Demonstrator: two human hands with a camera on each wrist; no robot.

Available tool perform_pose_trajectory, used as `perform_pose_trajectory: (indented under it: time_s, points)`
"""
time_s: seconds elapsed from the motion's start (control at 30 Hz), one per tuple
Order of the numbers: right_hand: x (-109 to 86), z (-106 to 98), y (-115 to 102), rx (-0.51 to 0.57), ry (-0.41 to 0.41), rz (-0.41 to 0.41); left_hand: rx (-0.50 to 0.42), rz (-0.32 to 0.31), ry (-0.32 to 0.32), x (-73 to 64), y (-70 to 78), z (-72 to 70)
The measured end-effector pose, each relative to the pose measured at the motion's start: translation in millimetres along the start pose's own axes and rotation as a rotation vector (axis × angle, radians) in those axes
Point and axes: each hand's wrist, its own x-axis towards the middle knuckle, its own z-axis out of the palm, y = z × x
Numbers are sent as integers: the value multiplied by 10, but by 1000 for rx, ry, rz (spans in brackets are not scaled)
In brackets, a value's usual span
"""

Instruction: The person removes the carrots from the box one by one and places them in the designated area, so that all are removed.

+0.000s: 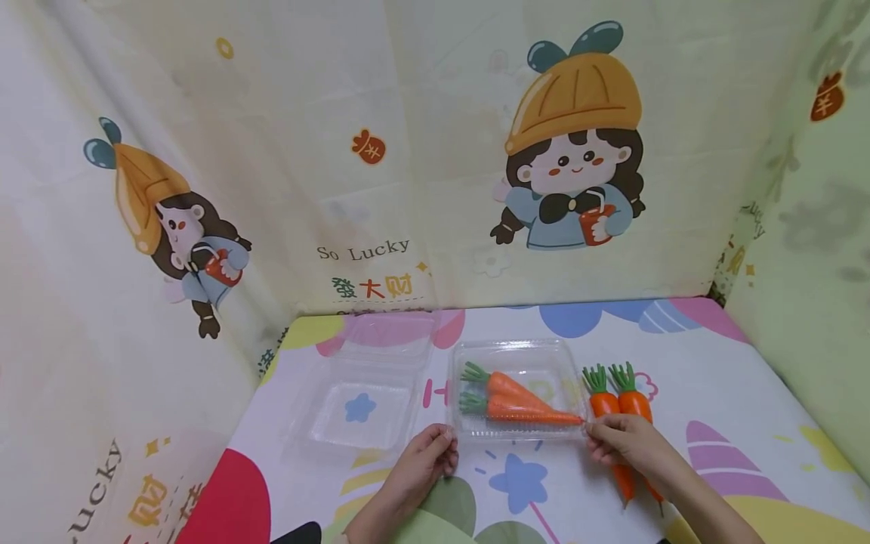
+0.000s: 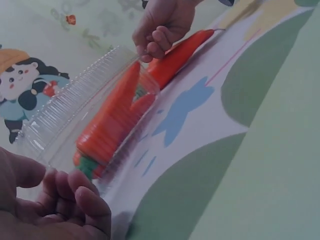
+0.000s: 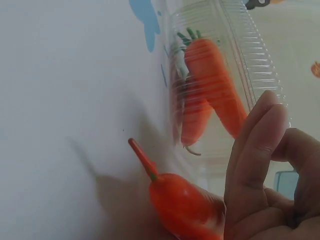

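Note:
A clear plastic clamshell box (image 1: 506, 351) lies on the table in front of me, with two toy carrots (image 1: 519, 408) inside, their green tops to the left. In the head view only one box outline shows, with no lid spread out beside it. My left hand (image 1: 427, 455) pinches the box's near left corner between thumb and fingers. At the near right corner, my right hand (image 1: 628, 442) pinches the rim, beside the tip of a carrot. Two more carrots (image 1: 635, 400) lie on the table at right, partly hidden under my right hand and wrist.
Left of the box lies a second clear clamshell box (image 1: 326, 412), opened flat, its lid (image 1: 390, 332) toward the back. A patterned cloth (image 1: 720, 385) covers the table. Printed curtains (image 1: 442, 189) hang behind and at both sides.

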Motion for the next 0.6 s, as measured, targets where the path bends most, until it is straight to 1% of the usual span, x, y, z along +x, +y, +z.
perform_pose_trajectory:
  time_s: [0.13,0.23,0.4,0.47,0.53,0.6]
  points:
    - [-19,10,8,21,16,5,91,28,37,2,36,39]
    - [-41,-12,38,80,-1,8,123,59,82,-5,47,71]
    - [-73,-110,97,231,-89,3,203,135,158,0,86,107]
    - [-72,-147,116,287,-133,-3,246,168,171,6,110,116]
    - [-67,-179,137,348,-173,-8,275,194,172,17,126,121]
    - [-61,-203,156,407,-205,-5,287,205,167,25,138,127]
